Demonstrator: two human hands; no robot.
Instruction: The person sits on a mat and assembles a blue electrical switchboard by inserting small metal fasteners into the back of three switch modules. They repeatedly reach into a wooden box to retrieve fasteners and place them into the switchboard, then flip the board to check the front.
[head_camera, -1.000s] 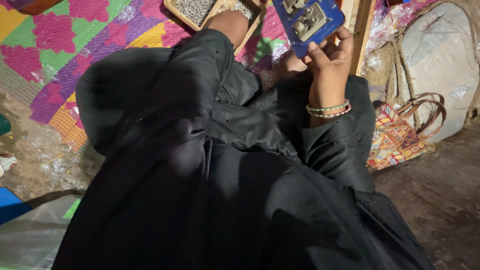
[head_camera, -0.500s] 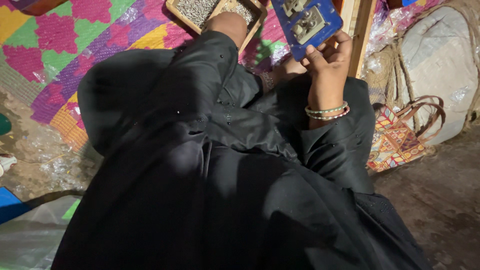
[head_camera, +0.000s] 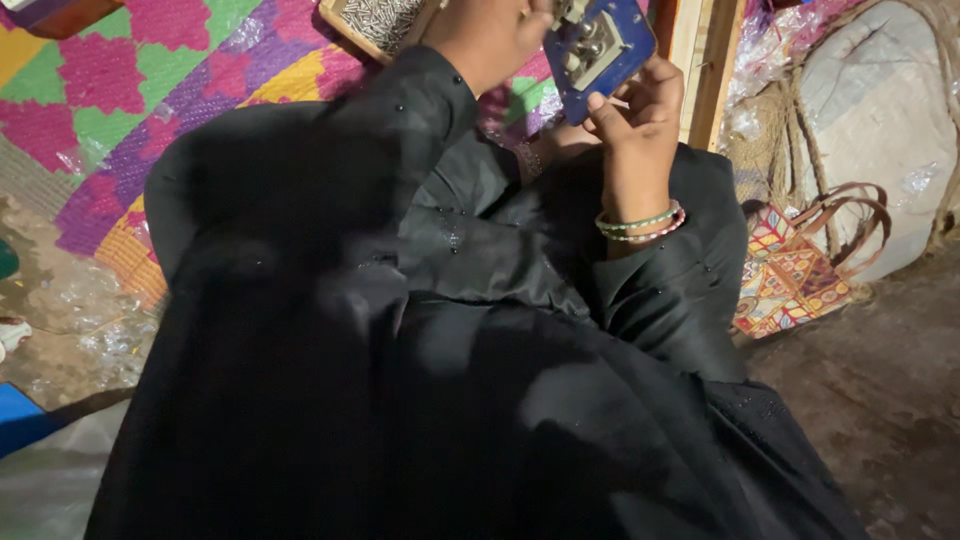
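A blue rectangular plate with pale metal fittings on its face is held up at the top of the view. My right hand, with beaded bangles on the wrist, grips the plate's lower edge from below. My left hand reaches in from a black sleeve and touches the plate's left side near the fittings; its fingertips are partly cut off by the frame's top edge. My black garment fills the middle and bottom of the view.
A wooden tray of small grey pieces lies at the top, on a patchwork mat of pink, green and purple. A wooden post stands right of the plate. A patterned handbag and a pale sack sit at right.
The blue plate and both hands have shifted up toward the frame's top edge. My left hand has come closer to the plate and now touches its left side.
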